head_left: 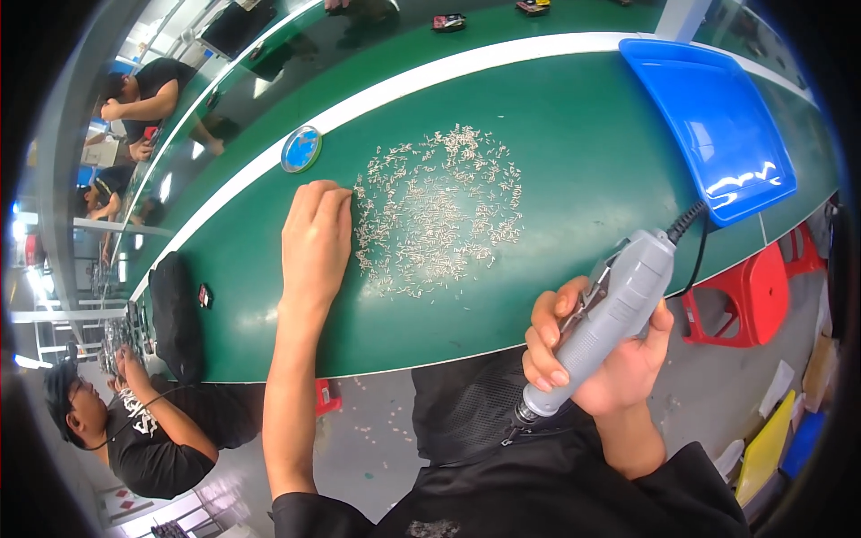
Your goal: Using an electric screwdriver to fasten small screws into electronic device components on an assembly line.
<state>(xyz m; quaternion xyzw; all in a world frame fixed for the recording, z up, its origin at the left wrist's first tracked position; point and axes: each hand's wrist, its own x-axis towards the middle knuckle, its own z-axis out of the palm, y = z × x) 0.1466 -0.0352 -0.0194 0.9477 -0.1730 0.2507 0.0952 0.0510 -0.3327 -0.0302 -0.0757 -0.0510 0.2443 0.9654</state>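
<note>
Grey plastic rotary tool (610,314) with black cord: gripped in my right hand (596,354), tip pointing down, off the green table's (556,134) near edge. Small pale pins (439,211): scattered on table, just right of my left hand (316,238), fingertips curled down touching the table at the scatter's edge, holding nothing.

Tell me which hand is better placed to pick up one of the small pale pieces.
Left. The left hand rests on the green table, fingertips at the edge of the small pale pieces; the right hand grips a grey rotary tool.

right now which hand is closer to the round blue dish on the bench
Left. The left hand rests on the green bench just below the round blue dish. The right hand holds the grey rotary tool off the bench's near edge, far to the right.
</note>
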